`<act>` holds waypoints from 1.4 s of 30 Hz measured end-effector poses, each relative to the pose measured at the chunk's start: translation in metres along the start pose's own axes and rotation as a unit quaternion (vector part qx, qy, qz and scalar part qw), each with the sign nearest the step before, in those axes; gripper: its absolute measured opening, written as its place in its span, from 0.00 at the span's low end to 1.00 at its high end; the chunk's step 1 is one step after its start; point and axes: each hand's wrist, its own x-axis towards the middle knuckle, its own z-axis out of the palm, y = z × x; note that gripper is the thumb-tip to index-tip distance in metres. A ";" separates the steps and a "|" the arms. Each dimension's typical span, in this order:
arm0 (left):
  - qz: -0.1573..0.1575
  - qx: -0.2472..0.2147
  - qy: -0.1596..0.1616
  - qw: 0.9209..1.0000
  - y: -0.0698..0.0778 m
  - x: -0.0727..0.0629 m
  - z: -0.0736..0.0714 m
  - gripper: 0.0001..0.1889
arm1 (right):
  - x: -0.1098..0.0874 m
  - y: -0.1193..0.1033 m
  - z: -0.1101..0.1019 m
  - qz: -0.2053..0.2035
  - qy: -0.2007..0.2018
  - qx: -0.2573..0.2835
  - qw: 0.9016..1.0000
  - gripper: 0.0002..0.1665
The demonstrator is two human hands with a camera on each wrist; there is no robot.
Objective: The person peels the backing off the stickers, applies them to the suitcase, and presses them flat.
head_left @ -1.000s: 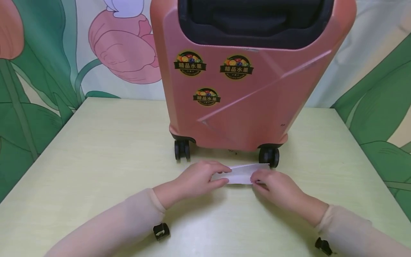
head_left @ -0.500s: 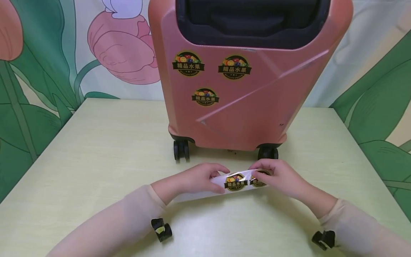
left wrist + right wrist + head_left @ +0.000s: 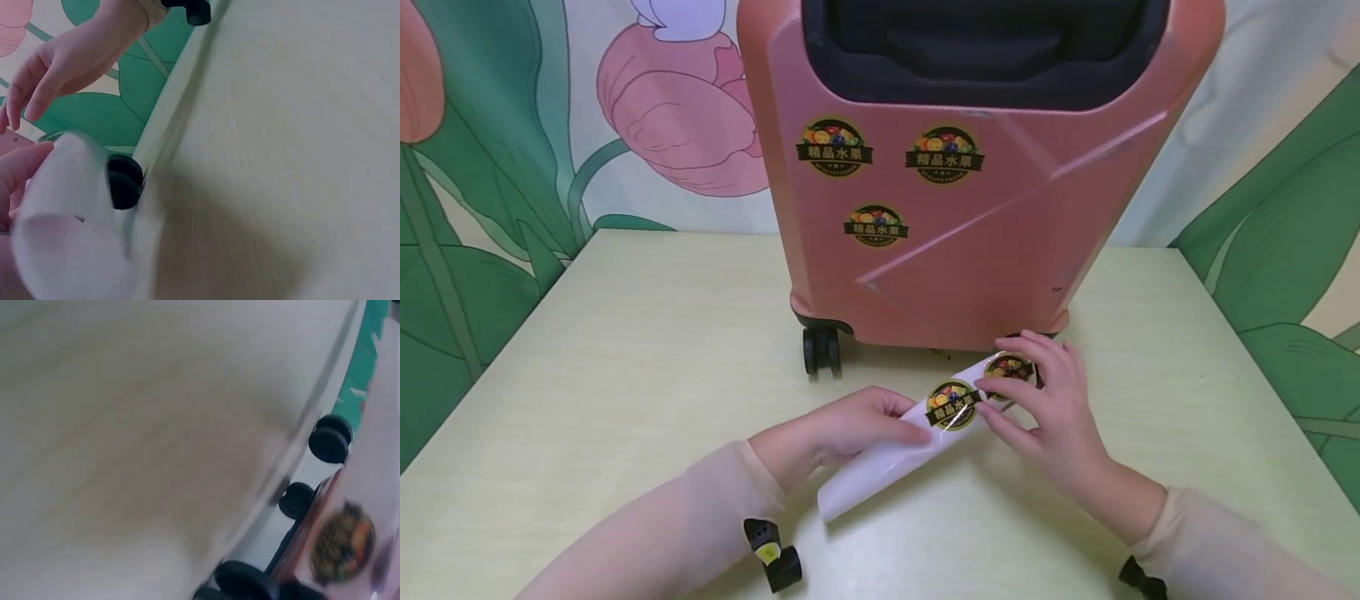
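Observation:
A curled white glossy sticker sheet [image 3: 876, 477] slants up to the right in front of the suitcase. My left hand [image 3: 853, 425] grips it, thumb across the front. Two round fruit stickers show on the sheet: one sticker [image 3: 951, 406] right of my left thumb, another sticker [image 3: 1007, 367] partly behind fingers. My right hand [image 3: 1060, 408] hovers at the sheet's upper end with fingers spread, thumb and fingertips close over the stickers. In the left wrist view the right hand [image 3: 75, 62] stands apart from the curled sheet [image 3: 69, 194]. A blurred sticker [image 3: 342, 544] shows in the right wrist view.
A pink suitcase [image 3: 970, 275] stands on the pale table [image 3: 625, 358] behind my hands. Three matching fruit stickers, among them a lower sticker [image 3: 876, 227], are on its front. A black wheel [image 3: 822, 350] supports its left corner. A flowered backdrop [image 3: 677, 117] hangs behind.
The sheet has turned to show its stickers, then tilted, its right end rising and its left end coming forward. My right hand has moved up and spread its fingers.

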 end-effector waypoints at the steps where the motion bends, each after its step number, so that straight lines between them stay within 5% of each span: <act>1: 0.001 -0.017 -0.001 1.000 0.000 0.000 0.001 0.14 | 0.000 -0.002 0.003 -0.018 0.004 -0.003 1.000 0.19; 4: 0.010 -0.060 -0.007 0.998 -0.002 0.000 0.006 0.14 | -0.004 -0.007 0.009 -0.033 -0.015 0.007 0.999 0.20; 11: 0.022 -0.118 0.005 0.993 -0.005 0.000 0.014 0.14 | -0.012 -0.012 0.016 0.038 -0.056 0.043 0.997 0.24; 17: 0.012 -0.122 0.030 0.992 -0.005 0.002 0.016 0.14 | -0.013 -0.013 0.015 0.075 -0.076 0.066 0.992 0.14; 33: 0.020 -0.146 0.023 0.989 -0.008 0.001 0.018 0.16 | -0.011 -0.018 0.015 0.082 -0.082 0.050 0.992 0.18; 42: 0.016 -0.153 0.033 0.987 -0.010 0.000 0.021 0.16 | -0.013 -0.024 0.016 0.140 -0.109 0.048 0.983 0.14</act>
